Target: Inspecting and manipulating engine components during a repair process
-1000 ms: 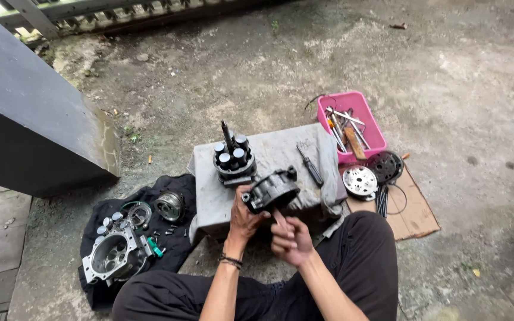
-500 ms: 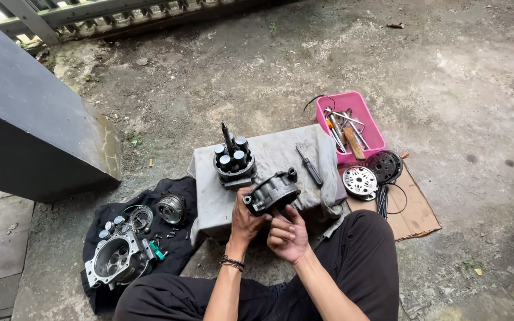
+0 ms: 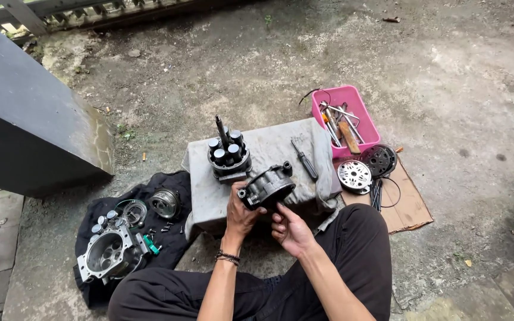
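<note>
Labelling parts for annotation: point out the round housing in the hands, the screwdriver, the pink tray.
round housing point(image 3: 267, 188), head view, on its dark outer wall.
screwdriver point(image 3: 309, 169), head view, on the black handle.
pink tray point(image 3: 340, 93), head view, on the far rim.

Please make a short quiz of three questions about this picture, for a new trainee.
1. True or false: the left hand holds the dark metal housing.
2. Where does the screwdriver lie? A) in the pink tray B) on the grey cloth C) on the cardboard
3. Which hand is under the housing, the right hand or neither?

Key: 1 true; 2 B; 3 the right hand.
</note>
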